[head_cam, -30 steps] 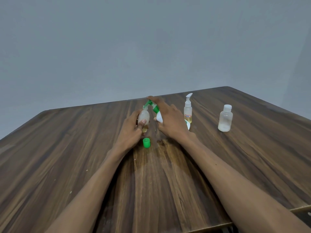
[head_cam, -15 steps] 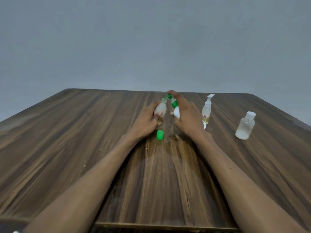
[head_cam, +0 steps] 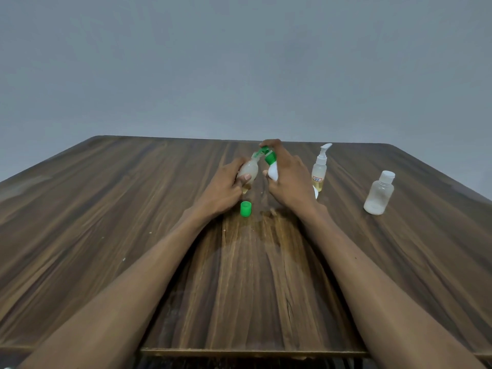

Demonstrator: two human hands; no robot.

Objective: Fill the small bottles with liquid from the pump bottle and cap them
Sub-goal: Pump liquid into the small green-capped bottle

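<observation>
Nothing much shifts between the hands since a moment ago: the left hand (head_cam: pixel 225 187) still grips the tilted small bottle (head_cam: pixel 248 170) mid-table, the right hand (head_cam: pixel 288 179) still clutches the green-topped pump bottle (head_cam: pixel 272 166) nozzle-to-neck, so filling apparently continues, green cap (head_cam: pixel 245 209) waiting below.

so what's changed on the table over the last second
Nothing on the table moved; only the camera view shifted. The left hand still grips the small bottle, and the right hand still holds the pump bottle with its nozzle at the small bottle's mouth. The green cap, spray bottle and capped bottle stand where they were.
</observation>
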